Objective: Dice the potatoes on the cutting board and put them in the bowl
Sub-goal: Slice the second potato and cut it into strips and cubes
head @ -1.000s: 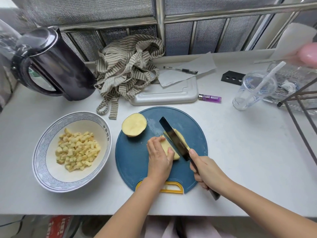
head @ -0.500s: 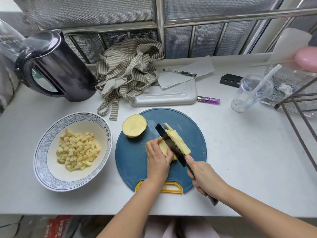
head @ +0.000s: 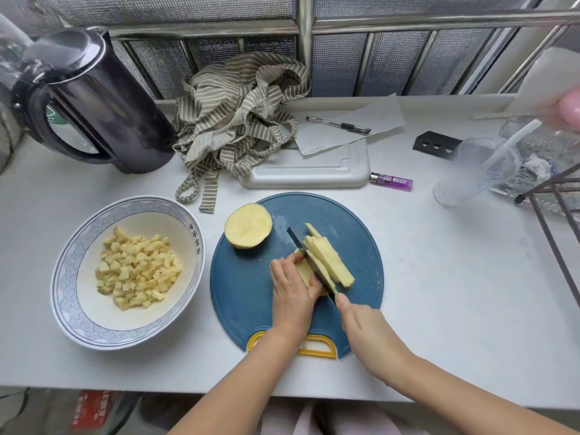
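— Blue cutting board (head: 244,293): found potato piece (head: 302,272) pinned flat under left hand (head: 292,296), fingers (head: 284,263) curled on it. Noted cut slices (head: 329,262) just right of knife (head: 310,262).
— Knife grip?
— Clenched in right hand (head: 367,328); lay along slices' long axis. Judged next cut leftward, toward fingertips.

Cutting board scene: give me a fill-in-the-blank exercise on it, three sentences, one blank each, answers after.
1. The bowl of diced potato stands on the ____ side of the cutting board.
2. The potato half lies with its cut face ____.
3. The right hand grips the knife; the slices lie on the blade's ____ side, away from the left hand holding the potato piece.
Answers: left, up, right.
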A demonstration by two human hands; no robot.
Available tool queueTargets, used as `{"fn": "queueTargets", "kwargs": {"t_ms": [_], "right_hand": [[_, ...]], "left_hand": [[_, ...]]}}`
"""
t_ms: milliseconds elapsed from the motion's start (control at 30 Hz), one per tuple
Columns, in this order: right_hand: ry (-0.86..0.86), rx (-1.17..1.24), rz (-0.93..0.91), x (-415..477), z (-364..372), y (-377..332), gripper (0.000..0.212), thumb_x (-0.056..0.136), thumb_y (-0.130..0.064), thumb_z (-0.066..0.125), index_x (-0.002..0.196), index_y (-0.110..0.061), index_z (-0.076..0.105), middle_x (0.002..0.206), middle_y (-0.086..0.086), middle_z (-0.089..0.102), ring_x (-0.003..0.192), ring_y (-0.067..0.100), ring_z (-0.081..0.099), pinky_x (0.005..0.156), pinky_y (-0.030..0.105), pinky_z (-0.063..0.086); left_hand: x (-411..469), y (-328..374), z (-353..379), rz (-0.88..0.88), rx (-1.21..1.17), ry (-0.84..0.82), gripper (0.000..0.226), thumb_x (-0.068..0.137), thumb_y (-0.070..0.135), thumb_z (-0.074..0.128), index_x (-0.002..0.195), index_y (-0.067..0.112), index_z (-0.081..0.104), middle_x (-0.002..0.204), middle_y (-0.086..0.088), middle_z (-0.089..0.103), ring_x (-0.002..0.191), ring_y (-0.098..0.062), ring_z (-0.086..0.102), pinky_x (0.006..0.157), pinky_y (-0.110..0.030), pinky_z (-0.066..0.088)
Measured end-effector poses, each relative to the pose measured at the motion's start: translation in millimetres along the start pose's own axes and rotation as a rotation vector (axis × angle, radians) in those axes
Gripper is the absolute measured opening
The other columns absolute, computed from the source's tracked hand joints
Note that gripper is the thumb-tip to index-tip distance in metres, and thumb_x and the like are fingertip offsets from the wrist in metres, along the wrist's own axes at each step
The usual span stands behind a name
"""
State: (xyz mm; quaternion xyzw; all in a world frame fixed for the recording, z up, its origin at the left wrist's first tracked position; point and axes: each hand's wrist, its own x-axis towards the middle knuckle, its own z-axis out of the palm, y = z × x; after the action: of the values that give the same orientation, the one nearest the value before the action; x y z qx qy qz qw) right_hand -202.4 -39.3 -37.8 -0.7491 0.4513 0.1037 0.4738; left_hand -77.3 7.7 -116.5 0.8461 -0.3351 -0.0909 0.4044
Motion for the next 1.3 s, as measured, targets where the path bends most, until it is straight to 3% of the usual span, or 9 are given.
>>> {"fn": "queueTargets", "kwargs": {"t_ms": [200, 333, 433, 633, 800, 933, 1100, 1200, 1300], "right_hand": [[-0.027, 0.040, 0.014, 25, -2, -11, 0.055, 0.105, -0.045, 0.019, 0.059, -0.021, 0.039, 0.056, -0.002, 0.042, 0.051, 0.011, 0.040, 0.049, 0.022, 0.032], [-0.008, 0.087, 0.013, 27, 0, -10, 0.055, 0.105, -0.045, 0.021, 0.055, -0.027, 0.037, 0.050, -0.007, 0.038, 0.048, 0.009, 0.036, 0.051, 0.024, 0.029], [-0.032, 0.243, 0.079, 31, -1, -3, 0.057, 0.102, -0.052, 0.027, 0.056, -0.018, 0.033, 0.042, -0.012, 0.030, 0.042, 0.010, 0.029, 0.046, 0.026, 0.026], [-0.136, 0.507, 0.132, 24, -12, 2, 0.053, 0.097, -0.059, 0.036, 0.069, -0.015, 0.037, 0.048, -0.002, 0.025, 0.039, 0.013, 0.021, 0.041, 0.022, 0.021], [-0.093, 0.481, 0.099, 12, -17, 6, 0.054, 0.096, -0.060, 0.037, 0.069, -0.013, 0.037, 0.050, -0.001, 0.025, 0.041, 0.014, 0.022, 0.042, 0.024, 0.021], [-0.070, 0.456, 0.072, 4, -20, 6, 0.054, 0.097, -0.058, 0.035, 0.070, -0.012, 0.038, 0.049, -0.003, 0.026, 0.041, 0.013, 0.023, 0.040, 0.023, 0.023], [-0.070, 0.405, 0.025, 1, -19, 1, 0.055, 0.098, -0.058, 0.033, 0.072, -0.010, 0.041, 0.052, -0.001, 0.029, 0.042, 0.012, 0.026, 0.041, 0.025, 0.027], [-0.069, 0.346, -0.001, 0, -15, -1, 0.055, 0.100, -0.056, 0.030, 0.071, -0.010, 0.040, 0.050, -0.003, 0.029, 0.040, 0.010, 0.027, 0.042, 0.023, 0.028], [-0.066, 0.308, -0.004, -1, -11, -1, 0.055, 0.100, -0.056, 0.029, 0.069, -0.012, 0.038, 0.049, -0.004, 0.029, 0.040, 0.010, 0.026, 0.044, 0.024, 0.028]], "left_hand": [[-1, -3, 3, 0.000, 0.006, -0.007, 0.040, 0.076, 0.031, 0.046, 0.112, 0.016, 0.039, 0.101, -0.011, 0.043, 0.095, -0.020, 0.041, 0.088, -0.032, 0.039], [-1, -4, 3, 0.009, 0.024, -0.005, 0.040, 0.076, 0.031, 0.047, 0.113, 0.015, 0.040, 0.102, -0.007, 0.041, 0.096, -0.020, 0.042, 0.085, -0.030, 0.042], [0, -2, 1, 0.003, -0.005, -0.004, 0.042, 0.077, 0.031, 0.048, 0.113, 0.010, 0.044, 0.104, -0.003, 0.038, 0.097, -0.018, 0.039, 0.089, -0.030, 0.037], [-1, 5, -13, -0.001, -0.069, -0.072, 0.046, 0.082, 0.038, 0.044, 0.114, 0.005, 0.050, 0.110, 0.002, 0.036, 0.104, -0.016, 0.041, 0.096, -0.018, 0.030], [4, 10, -24, -0.061, -0.040, -0.087, 0.049, 0.083, 0.042, 0.044, 0.120, 0.011, 0.047, 0.113, 0.005, 0.035, 0.109, -0.019, 0.045, 0.098, -0.034, 0.040], [7, 11, -34, -0.055, 0.186, -0.056, 0.042, 0.089, 0.037, 0.058, 0.123, 0.013, 0.050, 0.116, -0.001, 0.049, 0.113, -0.020, 0.047, 0.101, -0.039, 0.030], [19, 18, -49, -0.226, 0.417, -0.316, 0.041, 0.093, 0.052, 0.046, 0.107, 0.015, 0.053, 0.104, 0.001, 0.059, 0.102, -0.021, 0.057, 0.090, -0.038, 0.038], [29, 21, -54, -0.334, 0.423, -0.488, 0.047, 0.093, 0.056, 0.043, 0.095, 0.012, 0.060, 0.090, -0.006, 0.066, 0.090, -0.027, 0.061, 0.069, -0.034, 0.044], [42, 19, -55, -0.449, 0.357, -0.631, 0.058, 0.091, 0.057, 0.044, 0.096, 0.002, 0.064, 0.093, -0.014, 0.068, 0.089, -0.032, 0.064, 0.066, -0.033, 0.043]]}}
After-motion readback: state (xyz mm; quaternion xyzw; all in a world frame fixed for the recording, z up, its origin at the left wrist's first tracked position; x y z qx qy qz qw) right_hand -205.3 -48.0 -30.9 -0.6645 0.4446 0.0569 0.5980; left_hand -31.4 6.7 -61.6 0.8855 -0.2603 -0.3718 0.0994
